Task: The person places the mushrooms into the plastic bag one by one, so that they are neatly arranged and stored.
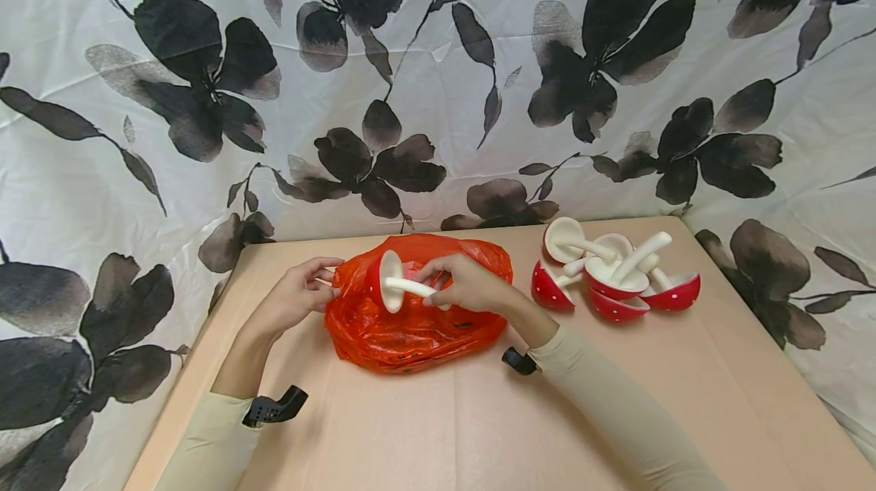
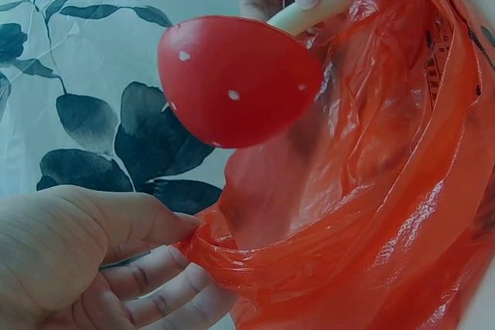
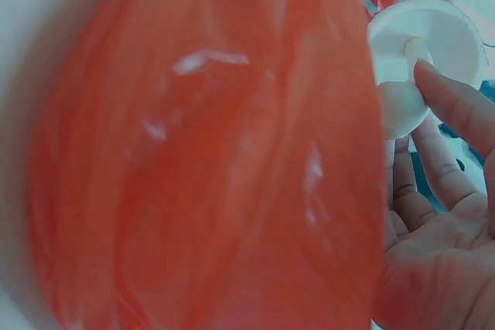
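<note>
A red plastic bag (image 1: 424, 339) lies on the table, its mouth toward the left. My left hand (image 1: 301, 295) pinches the edge of that mouth between thumb and fingers, as the left wrist view shows. Over the bag, my right hand (image 1: 468, 283) grips a toy mushroom (image 1: 392, 282) by its white stem, with the cap pointing left. In the left wrist view the red, white-dotted cap (image 2: 240, 83) is beside the bag's opening. The right wrist view shows the thumb on the stem and the pale underside (image 3: 441, 28) of the cap. What the bag contains is hidden.
Several more red-capped mushrooms (image 1: 619, 293) lie in a pile on the table's right side, stems mostly upward. The wooden table (image 1: 411, 430) ends at a white cloth (image 1: 472, 179) printed with dark flowers. A black wrist strap (image 1: 274, 407) sits on the left sleeve.
</note>
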{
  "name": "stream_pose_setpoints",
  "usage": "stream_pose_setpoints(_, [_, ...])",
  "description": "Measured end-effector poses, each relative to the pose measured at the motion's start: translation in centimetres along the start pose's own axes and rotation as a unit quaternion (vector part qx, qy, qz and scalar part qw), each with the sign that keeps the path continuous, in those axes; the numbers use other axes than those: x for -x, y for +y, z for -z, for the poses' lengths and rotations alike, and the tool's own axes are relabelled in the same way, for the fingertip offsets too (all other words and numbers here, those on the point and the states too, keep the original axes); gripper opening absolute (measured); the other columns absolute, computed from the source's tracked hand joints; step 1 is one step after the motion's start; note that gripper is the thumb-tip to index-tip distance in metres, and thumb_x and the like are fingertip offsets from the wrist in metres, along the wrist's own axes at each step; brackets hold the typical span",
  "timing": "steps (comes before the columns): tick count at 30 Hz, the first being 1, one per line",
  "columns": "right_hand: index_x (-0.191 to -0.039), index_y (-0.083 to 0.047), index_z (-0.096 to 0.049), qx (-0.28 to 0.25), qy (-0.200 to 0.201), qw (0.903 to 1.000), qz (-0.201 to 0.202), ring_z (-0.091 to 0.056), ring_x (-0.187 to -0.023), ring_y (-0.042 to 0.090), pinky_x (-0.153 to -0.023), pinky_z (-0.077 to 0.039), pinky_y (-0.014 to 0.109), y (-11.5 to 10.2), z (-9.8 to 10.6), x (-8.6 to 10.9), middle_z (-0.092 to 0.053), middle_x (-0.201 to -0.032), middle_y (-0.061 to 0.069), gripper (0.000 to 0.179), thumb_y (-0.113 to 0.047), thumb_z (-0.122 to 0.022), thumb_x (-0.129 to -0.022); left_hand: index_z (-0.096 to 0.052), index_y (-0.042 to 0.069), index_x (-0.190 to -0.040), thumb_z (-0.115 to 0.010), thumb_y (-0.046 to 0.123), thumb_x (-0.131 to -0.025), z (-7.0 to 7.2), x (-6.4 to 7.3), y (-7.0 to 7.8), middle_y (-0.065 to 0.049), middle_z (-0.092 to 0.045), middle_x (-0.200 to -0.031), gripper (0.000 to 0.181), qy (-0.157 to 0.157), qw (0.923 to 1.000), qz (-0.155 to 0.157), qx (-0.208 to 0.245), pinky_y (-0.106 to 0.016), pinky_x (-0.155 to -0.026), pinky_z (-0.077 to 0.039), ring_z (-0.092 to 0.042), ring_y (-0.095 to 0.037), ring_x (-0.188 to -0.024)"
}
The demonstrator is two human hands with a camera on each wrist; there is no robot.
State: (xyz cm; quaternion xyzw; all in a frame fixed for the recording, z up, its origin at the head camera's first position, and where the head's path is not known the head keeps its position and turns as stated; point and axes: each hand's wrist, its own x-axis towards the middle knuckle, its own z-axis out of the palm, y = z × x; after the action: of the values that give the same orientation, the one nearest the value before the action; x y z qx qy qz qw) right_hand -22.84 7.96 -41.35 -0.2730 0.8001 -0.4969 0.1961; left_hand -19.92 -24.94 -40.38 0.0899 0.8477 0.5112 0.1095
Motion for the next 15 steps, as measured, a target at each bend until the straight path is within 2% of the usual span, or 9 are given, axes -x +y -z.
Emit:
stream_pose_setpoints(5, [-0.111, -0.013, -0.073, 0.004, -0.009, 1.0, -0.002, -0.062, -0.079, 0.025, -0.07, -0.061, 0.047, 0.3, -0.8, -0.2, -0.068, -0.09, 0.006, 0.029, -0.007, -0.081, -0.085, -0.047, -0.001, -0.145, -0.056, -0.003, -0.094, 0.1, 0.0, 0.0, -0.026, -0.059, -0.117, 0.051, -0.001, 1.0, -0.001, 0.0, -0.035, -0.074, -0.063, -0.069, -0.034, -0.097])
stream_pose_setpoints(15, [-0.11, -0.015, -0.074, 0.025, -0.034, 0.999, -0.011, -0.064, -0.082, 0.026, -0.07, -0.061, 0.041, 0.3, -2.5, -1.0, -0.068, -0.091, 0.003, 0.027, -0.007, -0.081, -0.085, -0.047, 0.0, -0.145, -0.056, -0.003, -0.094, 0.1, -0.1, 0.1, -0.027, -0.059, -0.118, 0.052, -0.003, 1.0, 0.003, 0.004, -0.035, -0.075, -0.063, -0.067, -0.042, -0.101])
